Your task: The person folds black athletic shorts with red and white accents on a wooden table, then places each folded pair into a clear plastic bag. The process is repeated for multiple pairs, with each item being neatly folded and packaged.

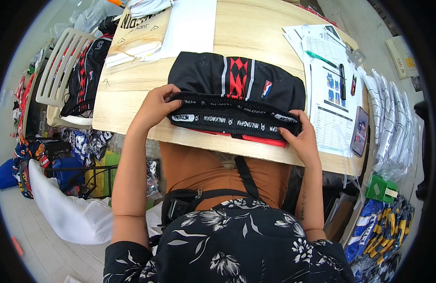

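Black sports shorts [199, 70] lie folded on the wooden table in front of me, with a red diamond strip between white lines and a small logo patch. Their elastic waistband [232, 118], lettered in white on the inside, faces me and gapes a little. My left hand [156, 104] pinches the waistband's left end between thumb and fingers. At the right end, my right hand [302, 137] grips the band the same way, thumb on the inner side. A strip of red cloth [263, 140] shows beneath the band near the table's front edge.
Printed sheets [329, 118] lie at the right with a green pen [321, 58], a black marker [342, 81] and a phone [360, 131]. A beige printed bag [135, 37] is at the far left. A chair [62, 66] holds more black clothing; bagged garments [392, 118] stand right.
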`<state>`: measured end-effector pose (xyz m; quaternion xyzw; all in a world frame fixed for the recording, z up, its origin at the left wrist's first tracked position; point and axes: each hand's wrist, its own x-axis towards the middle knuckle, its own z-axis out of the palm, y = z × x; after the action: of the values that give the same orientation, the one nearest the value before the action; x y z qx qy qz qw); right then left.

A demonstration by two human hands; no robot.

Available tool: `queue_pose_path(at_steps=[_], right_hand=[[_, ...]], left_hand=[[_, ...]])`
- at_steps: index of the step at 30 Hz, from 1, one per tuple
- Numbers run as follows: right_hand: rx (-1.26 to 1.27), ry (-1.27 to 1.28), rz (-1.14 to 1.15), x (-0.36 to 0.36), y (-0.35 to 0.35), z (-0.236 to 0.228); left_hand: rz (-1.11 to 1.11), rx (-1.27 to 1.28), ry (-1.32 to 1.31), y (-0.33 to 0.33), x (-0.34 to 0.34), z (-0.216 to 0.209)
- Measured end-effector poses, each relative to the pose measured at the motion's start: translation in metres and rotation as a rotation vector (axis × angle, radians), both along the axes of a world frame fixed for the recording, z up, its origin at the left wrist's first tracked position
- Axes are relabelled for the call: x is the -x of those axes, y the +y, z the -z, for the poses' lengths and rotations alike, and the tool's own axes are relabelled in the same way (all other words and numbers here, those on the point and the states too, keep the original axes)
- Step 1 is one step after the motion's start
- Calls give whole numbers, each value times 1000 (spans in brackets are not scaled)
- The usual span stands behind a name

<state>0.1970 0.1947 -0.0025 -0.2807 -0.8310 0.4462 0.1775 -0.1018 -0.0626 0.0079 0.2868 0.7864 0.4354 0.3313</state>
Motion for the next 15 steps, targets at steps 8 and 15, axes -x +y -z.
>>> queue_pose_path(at_steps=[8, 15], right_hand=[[-652, 67, 3, -28, -22, -27], [-38, 223, -36, -29, 20, -20]], left_hand=[[-33, -305, 948, -30, -20, -2], [75, -148, 994, -28, -65, -10]])
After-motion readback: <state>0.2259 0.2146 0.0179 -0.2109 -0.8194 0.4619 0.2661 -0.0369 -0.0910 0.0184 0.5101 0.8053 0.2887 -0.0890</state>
